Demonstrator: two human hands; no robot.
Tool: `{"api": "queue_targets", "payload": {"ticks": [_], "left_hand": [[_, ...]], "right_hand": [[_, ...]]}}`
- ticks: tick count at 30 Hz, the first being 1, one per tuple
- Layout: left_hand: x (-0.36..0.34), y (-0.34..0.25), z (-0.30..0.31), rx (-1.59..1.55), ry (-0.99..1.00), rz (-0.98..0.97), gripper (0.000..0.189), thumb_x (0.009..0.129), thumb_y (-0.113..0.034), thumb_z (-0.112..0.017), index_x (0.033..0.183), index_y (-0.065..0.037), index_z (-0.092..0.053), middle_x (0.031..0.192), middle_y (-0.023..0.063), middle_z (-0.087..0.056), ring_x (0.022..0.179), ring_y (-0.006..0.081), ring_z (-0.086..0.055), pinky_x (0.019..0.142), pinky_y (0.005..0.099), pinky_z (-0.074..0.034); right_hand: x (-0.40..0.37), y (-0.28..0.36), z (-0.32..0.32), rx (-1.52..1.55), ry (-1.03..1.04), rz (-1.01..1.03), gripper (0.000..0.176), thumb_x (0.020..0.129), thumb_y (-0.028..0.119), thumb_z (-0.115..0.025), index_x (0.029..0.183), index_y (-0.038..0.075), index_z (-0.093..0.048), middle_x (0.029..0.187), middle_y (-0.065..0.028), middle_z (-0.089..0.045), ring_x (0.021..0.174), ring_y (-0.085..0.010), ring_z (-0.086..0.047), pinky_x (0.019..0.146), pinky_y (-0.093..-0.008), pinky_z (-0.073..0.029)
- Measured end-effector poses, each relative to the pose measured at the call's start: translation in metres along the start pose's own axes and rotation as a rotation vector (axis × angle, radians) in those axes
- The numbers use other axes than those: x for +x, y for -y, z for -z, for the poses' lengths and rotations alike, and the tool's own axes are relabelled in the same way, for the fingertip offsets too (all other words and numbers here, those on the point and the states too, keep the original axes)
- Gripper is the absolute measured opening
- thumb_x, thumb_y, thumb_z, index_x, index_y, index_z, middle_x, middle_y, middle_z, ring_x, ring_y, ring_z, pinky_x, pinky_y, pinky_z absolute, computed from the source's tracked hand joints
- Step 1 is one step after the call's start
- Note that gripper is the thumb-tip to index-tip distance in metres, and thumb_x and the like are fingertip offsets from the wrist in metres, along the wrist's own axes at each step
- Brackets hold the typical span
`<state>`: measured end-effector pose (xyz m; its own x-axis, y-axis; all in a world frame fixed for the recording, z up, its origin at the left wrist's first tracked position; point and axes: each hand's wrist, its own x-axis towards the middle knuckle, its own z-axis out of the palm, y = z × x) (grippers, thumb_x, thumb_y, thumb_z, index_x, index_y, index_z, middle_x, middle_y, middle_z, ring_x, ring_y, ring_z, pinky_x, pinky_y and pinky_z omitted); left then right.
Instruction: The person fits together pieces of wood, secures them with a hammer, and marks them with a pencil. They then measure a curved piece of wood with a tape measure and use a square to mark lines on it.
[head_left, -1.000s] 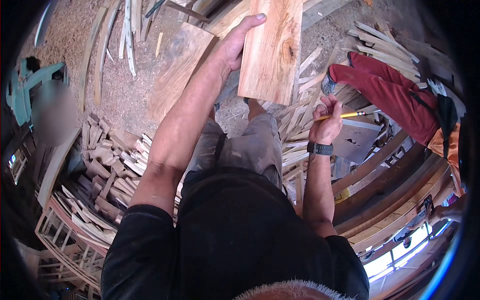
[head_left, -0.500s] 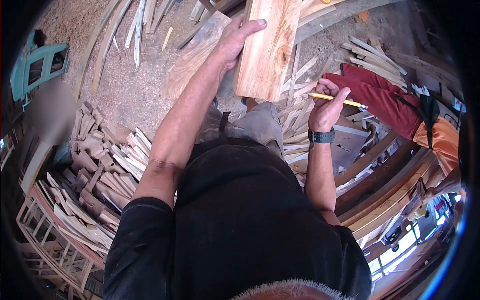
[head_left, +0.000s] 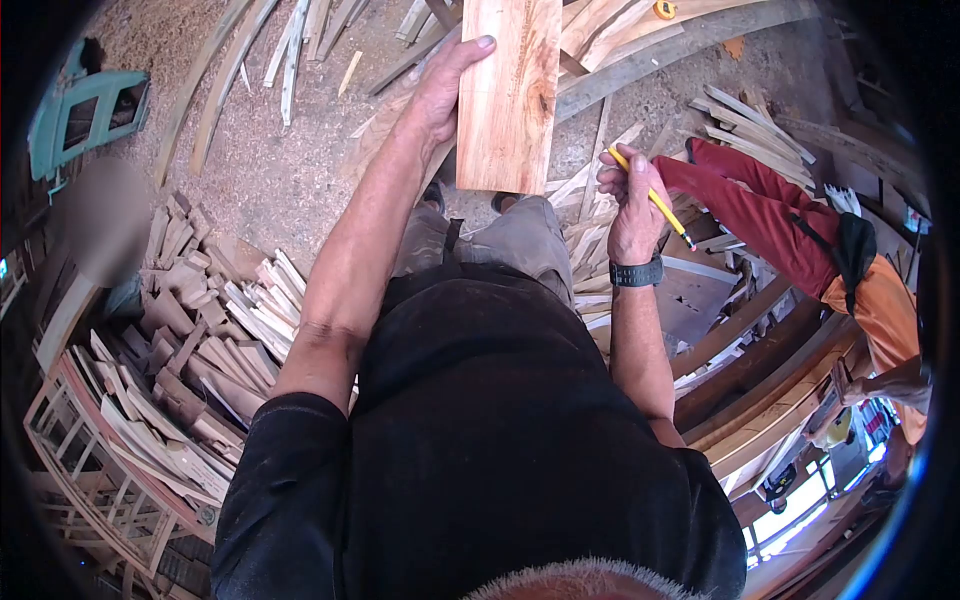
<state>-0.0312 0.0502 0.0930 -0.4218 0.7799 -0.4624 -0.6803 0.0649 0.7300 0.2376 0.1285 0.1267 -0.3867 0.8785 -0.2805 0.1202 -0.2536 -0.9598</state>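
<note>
Moderate, diffuse light, as I receive it through a fisheye lens. The wooden board [head_left: 506, 110] is well lit, its grain legible; far below right of it, a bright opening [head_left: 788, 525] glares; to its far left, a grey patch [head_left: 100, 222] is blurred. Black vignetting surrounds.

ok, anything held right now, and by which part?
Left hand: board, by its left edge. Right hand: pencil, by the shaft.

- Your board [head_left: 508, 100]: pale tan, streaked with brown grain, a dark knot [head_left: 541, 104] near one long edge
- Your pencil [head_left: 664, 207]: yellow
- Your shirt [head_left: 520, 440]: black
- Your co-worker's trousers [head_left: 765, 205]: dark red; top [head_left: 884, 305]: orange
</note>
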Motion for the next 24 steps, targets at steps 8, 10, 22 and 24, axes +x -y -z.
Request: {"api": "queue_targets", "payload": {"ticks": [8, 10, 22, 24], "left_hand": [[-0.002, 0.006, 0.006, -0.082, -0.085, -0.008, 0.096, 0.086, -0.049, -0.075, 0.149, 0.010, -0.035, 0.134, 0.0318, -0.057, 0.124, 0.0354, -0.063, 0.106, 0.0448, -0.052], [-0.001, 0.007, 0.008, -0.106, -0.083, -0.029, 0.088, 0.086, -0.046, -0.075, 0.145, 0.009, -0.039, 0.131, 0.0284, -0.059, 0.119, 0.0334, -0.065, 0.103, 0.0449, -0.054], [-0.002, 0.049, 0.021, -0.217, -0.238, -0.220, 0.084, 0.093, -0.046, -0.067, 0.151, 0.005, -0.034, 0.144, 0.0260, -0.051, 0.134, 0.0344, -0.053, 0.118, 0.0466, -0.039], [-0.013, 0.056, 0.022, -0.272, -0.273, -0.265, 0.081, 0.095, -0.048, -0.064, 0.153, 0.001, -0.033, 0.148, 0.0216, -0.050, 0.139, 0.0322, -0.048, 0.120, 0.0455, -0.036]], "right_hand": [[-0.011, -0.008, -0.005, 0.056, 0.062, -0.038, 0.033, 0.107, 0.024, -0.057, 0.121, -0.004, -0.067, 0.104, -0.0171, -0.075, 0.086, -0.0169, -0.071, 0.076, -0.0289, -0.056], [-0.012, -0.007, -0.009, 0.085, 0.067, -0.076, 0.037, 0.108, 0.027, -0.054, 0.124, -0.005, -0.065, 0.109, -0.0189, -0.075, 0.095, -0.0210, -0.074, 0.079, -0.0304, -0.057], [-0.009, -0.024, -0.055, 0.209, 0.061, -0.393, 0.071, 0.088, 0.037, -0.082, 0.141, 0.006, -0.045, 0.132, -0.0111, -0.059, 0.125, -0.0199, -0.057, 0.095, -0.0388, -0.051], [-0.011, -0.027, -0.072, 0.269, 0.058, -0.379, 0.075, 0.087, 0.035, -0.084, 0.142, 0.005, -0.043, 0.128, -0.0108, -0.059, 0.123, -0.0194, -0.056, 0.094, -0.0394, -0.051]]}}
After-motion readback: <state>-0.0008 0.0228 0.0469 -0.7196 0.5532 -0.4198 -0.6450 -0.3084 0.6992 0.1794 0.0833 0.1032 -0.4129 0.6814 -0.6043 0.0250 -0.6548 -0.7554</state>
